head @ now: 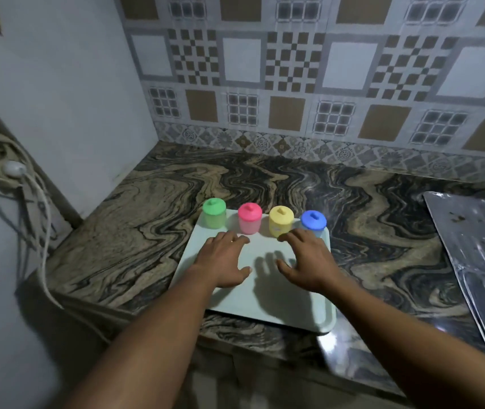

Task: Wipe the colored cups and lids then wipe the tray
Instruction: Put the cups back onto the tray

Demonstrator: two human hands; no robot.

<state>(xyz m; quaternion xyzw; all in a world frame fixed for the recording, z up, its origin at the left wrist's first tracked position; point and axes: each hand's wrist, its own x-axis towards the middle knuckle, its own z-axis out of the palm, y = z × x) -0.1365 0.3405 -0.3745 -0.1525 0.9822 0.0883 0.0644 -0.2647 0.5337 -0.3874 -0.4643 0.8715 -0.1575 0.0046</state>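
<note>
A pale green tray [268, 308] lies on the marbled counter. Along its far edge stand a green cup [214, 214], a pink cup [250, 218], a yellow cup [281, 221] and a blue cup [313, 222], each upright with a matching lid on. My left hand [223, 261] hovers palm down over the tray's left half, fingers spread, holding nothing. Palm down over the right half is my right hand [309, 261], empty, with its fingertips close to the yellow and blue cups. No cloth is in view.
The dark swirled counter [152, 231] ends in a tiled wall [294, 84] behind and a plain wall on the left. A shiny metal sheet [477, 255] lies at the right. White cables [40, 219] and a plug hang at the left.
</note>
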